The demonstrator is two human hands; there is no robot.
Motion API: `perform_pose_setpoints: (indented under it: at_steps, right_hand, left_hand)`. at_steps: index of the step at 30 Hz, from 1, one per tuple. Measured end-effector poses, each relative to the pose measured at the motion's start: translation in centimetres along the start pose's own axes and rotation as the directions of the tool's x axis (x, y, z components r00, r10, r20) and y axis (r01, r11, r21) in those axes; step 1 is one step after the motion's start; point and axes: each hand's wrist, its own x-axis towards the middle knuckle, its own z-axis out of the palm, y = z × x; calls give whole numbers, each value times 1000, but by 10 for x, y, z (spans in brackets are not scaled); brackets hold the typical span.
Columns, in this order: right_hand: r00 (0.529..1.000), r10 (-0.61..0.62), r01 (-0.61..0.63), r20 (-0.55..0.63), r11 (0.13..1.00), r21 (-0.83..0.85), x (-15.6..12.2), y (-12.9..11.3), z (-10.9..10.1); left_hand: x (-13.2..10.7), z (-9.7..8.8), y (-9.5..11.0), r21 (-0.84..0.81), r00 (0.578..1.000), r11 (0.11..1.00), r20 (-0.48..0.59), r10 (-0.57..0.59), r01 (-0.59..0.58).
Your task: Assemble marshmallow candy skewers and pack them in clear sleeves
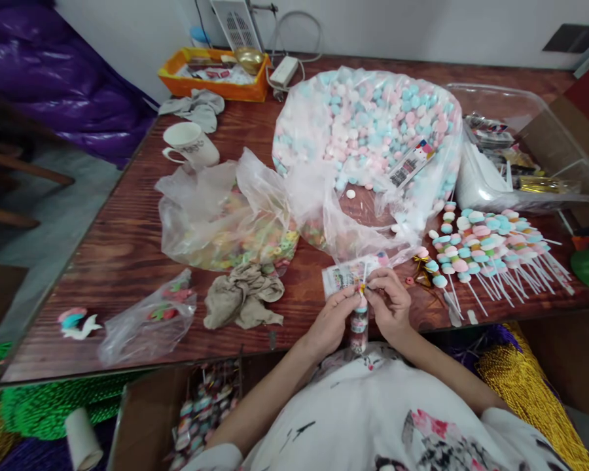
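At the table's front edge, my left hand (338, 317) and my right hand (389, 301) meet with fingers closed around the neck of a wrapped candy skewer (358, 330). Its clear wrapper shows pale pink and blue pieces and hangs below my fingers, with the white stick pointing up between them. A small gold tie (362, 288) shows at the pinched neck, partly hidden by my fingertips. Behind my hands lies a printed plastic wrapper (341, 278). To the right, several unwrapped candy skewers (491, 245) are piled with sticks toward me, beside loose gold ties (422, 269).
A large clear bag of pastel candies (373, 124) stands behind, with a bag of colored rings (230, 229) to its left. A crumpled cloth (245, 297), a mug (191, 145), an orange bin (211, 85) and a clear plastic tub (559, 144) surround them. A box of wrapped skewers (209, 405) sits below.
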Motion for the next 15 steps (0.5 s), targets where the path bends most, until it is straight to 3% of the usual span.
perform_pose_setpoints:
  at_steps: [2,4,9,12,15]
  right_hand:
    - [1000,8,-8,6,1000,9,-1,3,-2]
    - [999,35,-35,1,999,13,-2,5,-3]
    - [999,35,-34,31,999,-16,-3,5,-1]
    - [998,-37,40,49,997,-72,0,4,-7]
    - [962,-255,273,99,924,-266,7,4,-24]
  left_hand:
    - [-1,1,0,31,999,999,35,6,-8]
    - [-2,1,1,162,997,986,72,22,-34]
    - [-3,-4,7,508,987,847,110,120,-160]
    - [-1,-6,9,498,993,859,75,96,-120]
    - [2,-11,10,388,997,922,61,-47,20]
